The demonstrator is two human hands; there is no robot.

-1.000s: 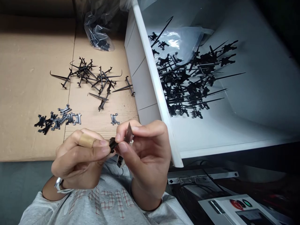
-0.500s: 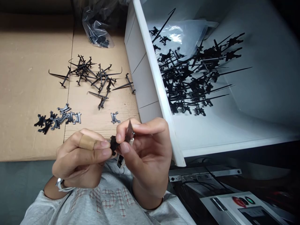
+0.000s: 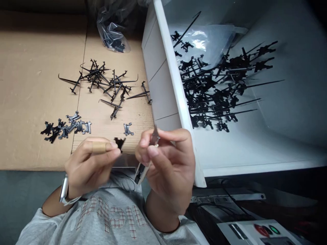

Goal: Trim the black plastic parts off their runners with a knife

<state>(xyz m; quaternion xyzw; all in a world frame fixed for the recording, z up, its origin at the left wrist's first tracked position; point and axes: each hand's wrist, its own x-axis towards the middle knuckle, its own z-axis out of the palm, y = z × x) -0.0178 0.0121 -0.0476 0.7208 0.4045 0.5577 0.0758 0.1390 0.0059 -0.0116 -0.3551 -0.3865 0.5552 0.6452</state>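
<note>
Pinched between the thumb and forefinger of my left hand (image 3: 90, 161) is a small black plastic bracket (image 3: 119, 143) with notched edges. A tan bandage wraps one finger of that hand. My right hand (image 3: 170, 163) grips a utility knife (image 3: 142, 172), its pointed blade sticking up past the fingertips and part of its handle showing below. A short gap separates the bracket from the knife. On the cardboard just beyond lies a single loose bracket (image 3: 128, 129). Farther left is a small heap of similar brackets (image 3: 63, 128).
Thin black T-shaped parts (image 3: 117, 81) lie scattered over the cardboard (image 3: 30, 85). To the right, a white bin (image 3: 245, 146) holds many black pieces (image 3: 212, 88) and a clear bag (image 3: 204, 39). Another bag (image 3: 113, 37) sits at the back. A control box (image 3: 240, 234) stands lower right.
My hands have drawn apart: the bracket in my left hand has come away from the knife, and my right hand has shifted slightly right. The whole view has shifted a little too.
</note>
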